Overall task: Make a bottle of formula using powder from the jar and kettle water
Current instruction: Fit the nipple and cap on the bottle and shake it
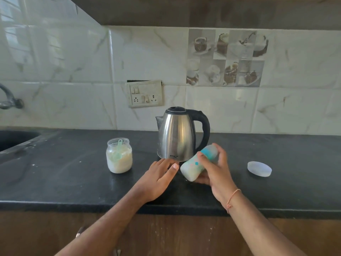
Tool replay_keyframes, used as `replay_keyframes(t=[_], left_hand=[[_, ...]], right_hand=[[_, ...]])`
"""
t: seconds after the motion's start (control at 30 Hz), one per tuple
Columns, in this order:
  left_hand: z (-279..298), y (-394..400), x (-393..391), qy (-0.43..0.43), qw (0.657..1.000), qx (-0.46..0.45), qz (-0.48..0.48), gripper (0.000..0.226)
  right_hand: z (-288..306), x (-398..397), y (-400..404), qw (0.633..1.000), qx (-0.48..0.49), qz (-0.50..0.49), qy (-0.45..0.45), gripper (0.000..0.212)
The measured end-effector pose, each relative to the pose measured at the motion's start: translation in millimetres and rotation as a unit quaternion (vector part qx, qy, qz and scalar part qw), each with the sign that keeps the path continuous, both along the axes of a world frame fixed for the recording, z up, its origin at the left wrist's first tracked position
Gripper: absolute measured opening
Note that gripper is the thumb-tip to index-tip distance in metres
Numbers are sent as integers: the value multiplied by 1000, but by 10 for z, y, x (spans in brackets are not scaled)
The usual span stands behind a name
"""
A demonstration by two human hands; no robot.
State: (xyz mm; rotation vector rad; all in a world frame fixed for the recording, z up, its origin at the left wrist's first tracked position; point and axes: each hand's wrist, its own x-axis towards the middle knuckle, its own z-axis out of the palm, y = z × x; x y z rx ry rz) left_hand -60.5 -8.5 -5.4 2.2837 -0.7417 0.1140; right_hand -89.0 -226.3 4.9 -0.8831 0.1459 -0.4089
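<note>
A person stands at a dark table, seen from above their own arms. The right hand (215, 169) wraps its fingers around a baby bottle (198, 162), gripping it tilted in the air, base toward the viewer and cap end leaning away to the right. The bottle looks milky white inside, so this appears to be the shaking or mixing step. The left hand (160, 177) hovers spread and empty just beside the bottle's base.

Behind the bottle stands a steel kettle (178, 134). To the left sits the open powder jar (119, 156) with a pale green scoop (118, 148) inside. The jar lid (259, 169) lies well apart on the right.

To do this well, the cap should be checked for tightness, the grip kept firm around the middle, and the free hand could steady the base while mixing away from the open jar.
</note>
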Motion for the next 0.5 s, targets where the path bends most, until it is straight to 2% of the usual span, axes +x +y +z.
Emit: replay_keyframes(t=[0.03,0.07,0.13,0.17,0.2,0.23,0.27,0.3,0.33,0.37,0.43,0.47,0.5], left_hand=[[0,3,4,-3,1000,-4,0,75],[0,13,8,-3,1000,-7,0,78],[0,1,-11,-2,1000,-11,-5,74],[0,5,-20,-3,1000,-12,-5,69],[-5,17,-11,-3,1000,-12,-5,68],[-1,19,-10,3,1000,-10,-6,69],[-2,13,-11,9,1000,-11,-6,73],[6,14,-7,13,1000,-14,-6,80],[5,20,-3,17,1000,-18,-6,88],[6,17,-6,19,1000,-22,-8,94],[-5,16,-15,17,999,-31,-9,94],[-15,26,-5,17,999,-30,-9,87],[-16,21,-1,15,1000,-24,-10,79]], right_hand=[[52,-17,31,999,-29,11,15,67],[63,1,36,999,-43,-22,10,65],[17,37,-87,988,73,-134,-40,66],[18,57,-99,982,115,-142,-37,68],[49,20,-67,988,100,-116,-34,68],[27,5,-29,997,6,-76,-10,66],[-12,-12,-11,1000,-27,-9,-5,65],[40,-32,25,999,-39,18,12,64],[46,1,29,999,-49,-10,11,63],[29,-2,5,997,-19,-77,-14,64],[-10,68,-79,984,81,-155,-39,71],[12,46,-47,988,69,-135,-38,73],[17,6,7,995,-23,-99,-17,71]])
